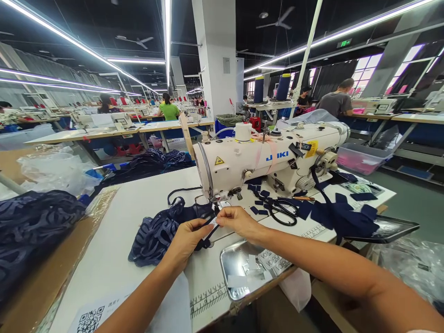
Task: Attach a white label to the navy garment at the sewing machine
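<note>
Factory rows surround a white table (114, 249); left hand (187, 238) and right hand (239, 222) pinch navy lace (159, 231).

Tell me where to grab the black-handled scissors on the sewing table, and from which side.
Take the black-handled scissors by their looped handles, from above. They lie flat and open on the white table, handles toward the table's front edge and clear, while the blades point back among dark blue fabric scraps under the white sewing machine. That leaves little room at the blade end.
</note>
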A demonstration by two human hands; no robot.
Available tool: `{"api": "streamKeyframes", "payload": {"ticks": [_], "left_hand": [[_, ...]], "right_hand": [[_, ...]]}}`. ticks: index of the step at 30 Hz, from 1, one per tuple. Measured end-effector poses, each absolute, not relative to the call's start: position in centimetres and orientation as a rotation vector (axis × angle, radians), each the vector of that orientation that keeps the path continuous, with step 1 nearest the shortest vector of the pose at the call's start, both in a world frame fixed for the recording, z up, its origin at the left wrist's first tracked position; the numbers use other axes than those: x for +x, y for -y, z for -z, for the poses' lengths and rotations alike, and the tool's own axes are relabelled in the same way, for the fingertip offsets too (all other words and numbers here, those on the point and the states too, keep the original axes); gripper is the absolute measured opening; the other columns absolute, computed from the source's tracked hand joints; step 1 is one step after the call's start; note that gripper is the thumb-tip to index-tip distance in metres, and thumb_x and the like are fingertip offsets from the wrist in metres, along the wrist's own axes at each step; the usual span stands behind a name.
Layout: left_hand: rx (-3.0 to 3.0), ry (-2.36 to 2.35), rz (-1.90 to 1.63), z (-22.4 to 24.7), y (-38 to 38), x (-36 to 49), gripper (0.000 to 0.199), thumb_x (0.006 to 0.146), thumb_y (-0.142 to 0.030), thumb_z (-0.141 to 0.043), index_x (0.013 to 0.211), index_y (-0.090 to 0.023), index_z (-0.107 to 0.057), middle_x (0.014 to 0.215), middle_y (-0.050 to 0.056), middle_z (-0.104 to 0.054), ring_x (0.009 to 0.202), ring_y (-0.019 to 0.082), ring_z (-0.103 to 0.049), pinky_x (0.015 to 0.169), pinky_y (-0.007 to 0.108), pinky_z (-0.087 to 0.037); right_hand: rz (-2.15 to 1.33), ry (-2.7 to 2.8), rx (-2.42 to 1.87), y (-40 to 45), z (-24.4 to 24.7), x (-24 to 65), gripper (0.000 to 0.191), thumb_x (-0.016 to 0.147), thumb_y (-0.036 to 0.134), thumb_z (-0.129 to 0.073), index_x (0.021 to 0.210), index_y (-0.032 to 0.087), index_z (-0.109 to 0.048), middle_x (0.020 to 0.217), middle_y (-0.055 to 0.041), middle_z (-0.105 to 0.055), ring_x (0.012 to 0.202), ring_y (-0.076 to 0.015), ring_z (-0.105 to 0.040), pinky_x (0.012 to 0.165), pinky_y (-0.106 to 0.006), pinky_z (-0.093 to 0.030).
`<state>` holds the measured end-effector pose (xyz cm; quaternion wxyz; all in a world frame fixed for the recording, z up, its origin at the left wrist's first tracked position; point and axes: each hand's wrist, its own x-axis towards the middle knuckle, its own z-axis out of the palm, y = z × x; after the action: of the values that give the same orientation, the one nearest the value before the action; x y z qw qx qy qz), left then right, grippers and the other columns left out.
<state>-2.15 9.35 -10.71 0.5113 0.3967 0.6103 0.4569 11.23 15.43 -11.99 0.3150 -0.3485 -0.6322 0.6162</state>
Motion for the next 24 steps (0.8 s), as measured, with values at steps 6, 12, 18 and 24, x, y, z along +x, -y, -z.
{"api": "streamKeyframes", "payload": {"ticks": [6,12,18,24], "left_hand": [[0.949,-1.513,-1.019,10.9,-9.6,-2.6,0.044,0.054,-0.037,-0.066,0.08,-0.004,-0.053,0.068,0.001,-0.047,0.055,0.004,-0.039,0.051,0.016,-0.03],[1.16,-1.544,-0.856,11.9,-10.3,-3.1,0.059,0.048,-0.057,-0.061,0.076,-0.006,-0.05,0.065,0.001,-0.041,0.058,0.006,-0.033,0.054,0.019,-0.028],[2.811,-1.712,-1.275,12.8,-12.3,-3.6,0.024,0.079,-0.027,-0.041,0.072,-0.012,-0.059,0.07,0.001,-0.051,0.052,0.005,-0.04,0.052,0.017,-0.033],[3.641,-1.161,-1.068,13.8,-15.5,-1.9,0.032,0.08,0.002,-0.026,0.068,-0.006,-0.055,0.068,0.006,-0.048,0.059,0.011,-0.037,0.059,0.026,-0.027]], "right_hand": [[-1.626,1.603,-0.891,-15.5,12.3,11.2,0.015,0.065,0.017,-0.056,0.071,0.004,-0.052,0.063,-0.0007,-0.047,0.06,-0.0042,-0.04,0.06,-0.017,-0.032],[-1.595,1.859,-0.87,-16.4,12.2,12.9,0.025,0.065,0.019,-0.058,0.084,0.003,-0.054,0.076,-0.0025,-0.051,0.068,-0.0038,-0.044,0.066,-0.015,-0.035],[-0.59,2.315,-1.196,-21.4,11.8,18.4,0.022,0.08,0.023,-0.044,0.09,0.008,-0.056,0.086,0.0003,-0.053,0.077,-0.0057,-0.046,0.072,-0.017,-0.034],[0.074,2.344,-1.591,-26.9,11.5,20.0,0.028,0.083,0.025,-0.036,0.102,0.01,-0.05,0.099,-0.007,-0.048,0.094,-0.0198,-0.044,0.077,-0.03,-0.035]]}}
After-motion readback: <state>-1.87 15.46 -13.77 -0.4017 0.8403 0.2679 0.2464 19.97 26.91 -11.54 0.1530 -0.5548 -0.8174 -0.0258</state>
